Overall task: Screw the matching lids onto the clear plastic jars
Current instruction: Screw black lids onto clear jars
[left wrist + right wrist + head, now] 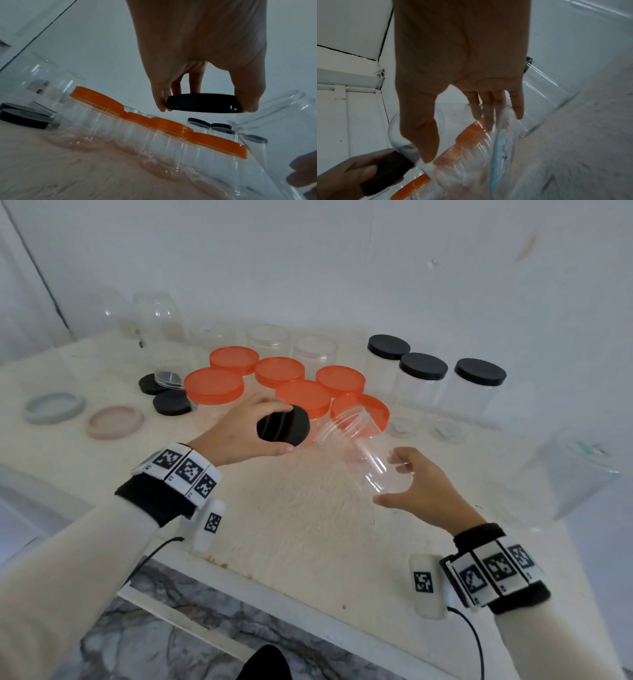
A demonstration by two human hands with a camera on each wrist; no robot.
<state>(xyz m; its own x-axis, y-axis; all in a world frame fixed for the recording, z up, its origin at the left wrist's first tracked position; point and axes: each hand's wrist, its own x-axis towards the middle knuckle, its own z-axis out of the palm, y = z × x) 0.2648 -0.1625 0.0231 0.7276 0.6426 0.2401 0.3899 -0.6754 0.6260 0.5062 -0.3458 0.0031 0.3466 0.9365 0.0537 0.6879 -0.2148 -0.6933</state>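
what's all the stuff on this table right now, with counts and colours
orange-lidded jars: six, clear with orange lids, clustered mid-table
black-lidded jars: three, clear with black lids, back right
open jars: a few, clear, back row; exact count unclear
loose black lids: two, black, left of the orange cluster
ring lids: two, one pale green, one pink, far left
held lid: one, black, off the table in the left hand
held jar: one, clear, open, tilted in the right hand
table: one, off-white
left hand: grips the held lid
right hand: holds the held jar
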